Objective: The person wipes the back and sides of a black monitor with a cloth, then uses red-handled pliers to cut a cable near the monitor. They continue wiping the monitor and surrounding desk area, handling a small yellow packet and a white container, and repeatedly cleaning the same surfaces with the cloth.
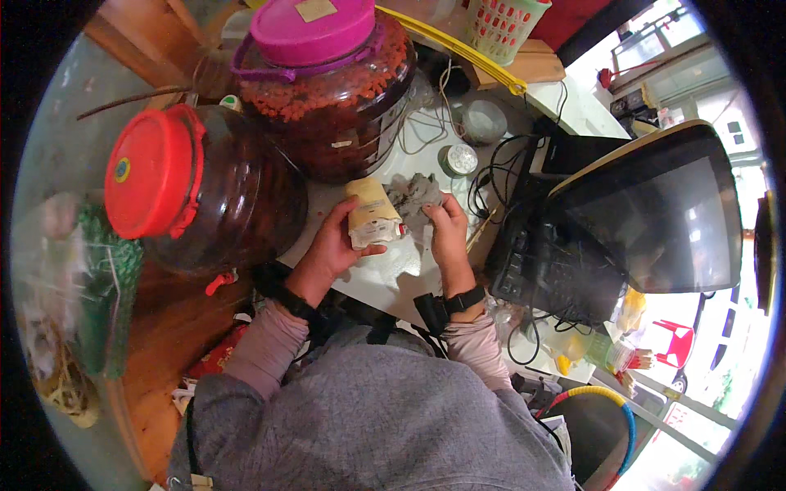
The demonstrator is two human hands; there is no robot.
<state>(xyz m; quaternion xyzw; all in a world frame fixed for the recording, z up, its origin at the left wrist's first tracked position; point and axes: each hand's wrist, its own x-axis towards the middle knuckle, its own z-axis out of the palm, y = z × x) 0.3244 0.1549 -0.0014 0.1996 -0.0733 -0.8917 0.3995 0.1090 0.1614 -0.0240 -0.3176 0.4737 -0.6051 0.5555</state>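
Note:
My left hand point(332, 244) is closed around a small yellow-and-white carton point(372, 213), its thumb along the near end. A bit of red shows at the carton's right edge. To the right, my right hand point(449, 231) pinches the edge of a crumpled grey rag point(416, 193) that lies on the white tabletop point(372, 282). The carton and the rag are side by side, close together. Beyond the rag stands a round metal tin point(460, 159) with a pale top.
A big dark jar with a purple lid point(307, 33) stands behind the carton; another with a red lid point(151, 172) is at left. On the right are a monitor point(655, 213), a black keyboard point(524, 270) and tangled black cables point(495, 176). A perforated basket point(503, 33) sits at the back.

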